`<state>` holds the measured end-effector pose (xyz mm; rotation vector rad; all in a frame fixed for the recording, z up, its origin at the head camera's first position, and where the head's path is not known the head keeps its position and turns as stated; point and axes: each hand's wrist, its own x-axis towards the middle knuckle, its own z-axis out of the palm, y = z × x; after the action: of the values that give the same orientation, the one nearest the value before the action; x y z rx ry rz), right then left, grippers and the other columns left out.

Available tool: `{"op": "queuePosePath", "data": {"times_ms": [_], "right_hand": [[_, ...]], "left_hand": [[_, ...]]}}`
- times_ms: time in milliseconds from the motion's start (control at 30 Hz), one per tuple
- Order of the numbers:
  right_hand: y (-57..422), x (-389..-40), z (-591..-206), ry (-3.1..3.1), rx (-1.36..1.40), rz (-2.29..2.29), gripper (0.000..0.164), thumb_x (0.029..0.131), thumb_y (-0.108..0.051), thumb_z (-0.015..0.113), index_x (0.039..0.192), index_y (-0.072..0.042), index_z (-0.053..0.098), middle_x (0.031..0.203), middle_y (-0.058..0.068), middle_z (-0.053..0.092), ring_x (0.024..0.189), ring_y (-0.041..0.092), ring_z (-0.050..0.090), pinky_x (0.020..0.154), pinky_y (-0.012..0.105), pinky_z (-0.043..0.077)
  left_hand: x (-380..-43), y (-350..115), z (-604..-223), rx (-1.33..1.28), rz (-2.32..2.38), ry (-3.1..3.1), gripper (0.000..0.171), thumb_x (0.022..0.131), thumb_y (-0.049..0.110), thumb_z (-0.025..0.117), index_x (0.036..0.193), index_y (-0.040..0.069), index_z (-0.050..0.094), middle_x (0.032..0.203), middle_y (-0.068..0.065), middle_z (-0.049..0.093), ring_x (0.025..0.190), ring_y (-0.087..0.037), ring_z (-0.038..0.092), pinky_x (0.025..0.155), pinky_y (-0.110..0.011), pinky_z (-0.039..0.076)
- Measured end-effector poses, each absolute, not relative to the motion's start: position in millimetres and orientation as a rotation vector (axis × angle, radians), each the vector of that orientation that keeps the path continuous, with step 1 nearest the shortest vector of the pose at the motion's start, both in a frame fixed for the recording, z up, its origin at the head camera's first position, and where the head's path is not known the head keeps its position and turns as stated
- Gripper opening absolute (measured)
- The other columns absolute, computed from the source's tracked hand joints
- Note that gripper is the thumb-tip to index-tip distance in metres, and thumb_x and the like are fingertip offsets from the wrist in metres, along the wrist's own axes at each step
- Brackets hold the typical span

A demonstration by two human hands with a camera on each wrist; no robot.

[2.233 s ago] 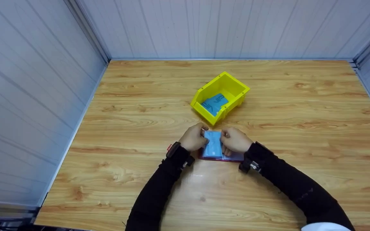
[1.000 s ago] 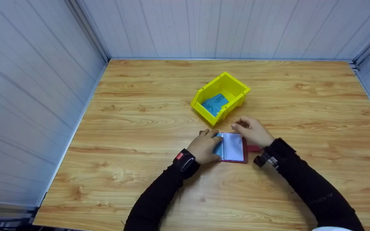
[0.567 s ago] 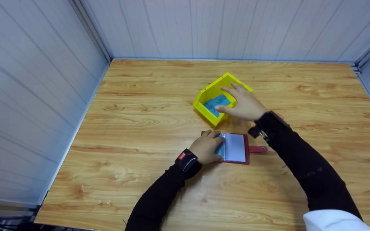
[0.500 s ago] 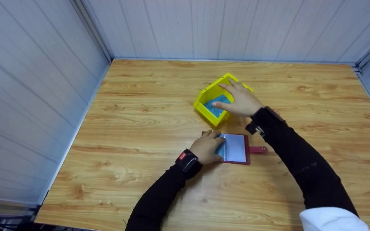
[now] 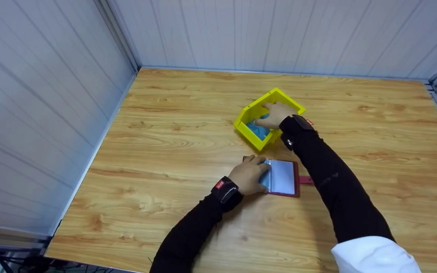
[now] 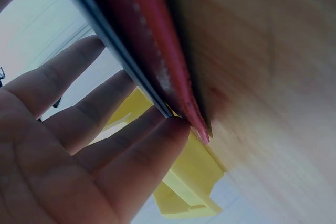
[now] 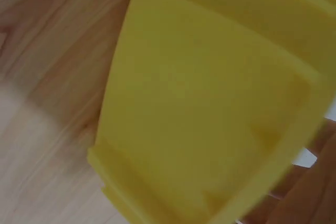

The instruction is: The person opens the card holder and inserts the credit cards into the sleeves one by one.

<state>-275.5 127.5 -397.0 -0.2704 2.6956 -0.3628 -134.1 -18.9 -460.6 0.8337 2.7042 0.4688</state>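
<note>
A red card holder (image 5: 297, 182) lies spread on the table, with a pale sleeve on its right side and blue under the left hand. My left hand (image 5: 247, 177) rests over its left side. In the left wrist view, straight fingers (image 6: 79, 108) touch the edge of the sleeves beside the red cover (image 6: 178, 61). My right hand (image 5: 277, 114) reaches into the yellow bin (image 5: 249, 137) with thumb and fingers spread, above blue cards (image 5: 257, 131) with dark print. The right wrist view is mostly the bin's outer wall (image 7: 184, 77), which hides most of that hand's fingers.
The bin stands just beyond the card holder. A red snap strap (image 5: 305, 179) extends right from the holder, partly under the right forearm. Pale panel walls (image 5: 211, 34) enclose the wooden table (image 5: 157, 151) at the back and sides.
Both hands were at a blue card on the holder. My right hand left it and moved forward, down into the bin. My left hand now lies over the holder's left side.
</note>
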Motion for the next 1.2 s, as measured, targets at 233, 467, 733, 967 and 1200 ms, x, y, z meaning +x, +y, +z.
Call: {"op": "queuePosePath", "data": {"times_ms": [233, 467, 733, 967, 1200], "right_hand": [[116, -278, -411, 2.696, -0.21, -0.28, 0.082, 0.087, -0.052, 0.063, 0.152, -0.012, 0.034, 0.155, 0.022, 0.031, 0.139, 0.043, 0.032, 0.112, 0.063, 0.027], [110, -280, -417, 2.688, -0.175, -0.183, 0.053, 0.084, -0.043, 0.069, 0.123, -0.009, 0.058, 0.122, 0.015, 0.06, 0.117, 0.037, 0.051, 0.108, 0.066, 0.026], [108, -277, -415, 2.668, -0.19, -0.13, 0.029, 0.08, -0.029, 0.069, 0.095, -0.005, 0.065, 0.092, 0.011, 0.064, 0.09, 0.029, 0.056, 0.095, 0.05, 0.04], [105, -276, -414, 2.676, -0.239, -0.115, 0.032, 0.082, -0.021, 0.068, 0.108, -0.002, 0.062, 0.107, 0.016, 0.064, 0.094, 0.029, 0.054, 0.083, 0.038, 0.044], [104, -273, -412, 2.678, -0.241, -0.203, 0.026, 0.082, -0.01, 0.068, 0.106, -0.002, 0.062, 0.107, 0.017, 0.065, 0.092, 0.029, 0.055, 0.082, 0.039, 0.046]], "left_hand": [[-134, -21, -461, 0.847, 0.487, 2.702, 0.067, 0.08, 0.038, 0.079, 0.139, 0.017, 0.056, 0.152, -0.008, 0.043, 0.142, -0.037, 0.037, 0.113, -0.047, 0.039], [-135, -20, -463, 0.844, 0.478, 2.701, 0.067, 0.08, 0.039, 0.079, 0.139, 0.017, 0.056, 0.153, -0.007, 0.042, 0.142, -0.037, 0.036, 0.113, -0.047, 0.039], [-133, -19, -462, 0.859, 0.471, 2.724, 0.068, 0.078, 0.038, 0.081, 0.138, 0.017, 0.057, 0.152, -0.007, 0.044, 0.141, -0.035, 0.037, 0.111, -0.046, 0.041], [-133, -19, -462, 0.869, 0.477, 2.723, 0.069, 0.079, 0.038, 0.08, 0.14, 0.015, 0.055, 0.151, -0.009, 0.044, 0.141, -0.037, 0.038, 0.111, -0.046, 0.042], [-133, -19, -462, 0.859, 0.464, 2.726, 0.069, 0.079, 0.038, 0.08, 0.139, 0.016, 0.055, 0.151, -0.008, 0.044, 0.141, -0.037, 0.038, 0.112, -0.046, 0.041]]}}
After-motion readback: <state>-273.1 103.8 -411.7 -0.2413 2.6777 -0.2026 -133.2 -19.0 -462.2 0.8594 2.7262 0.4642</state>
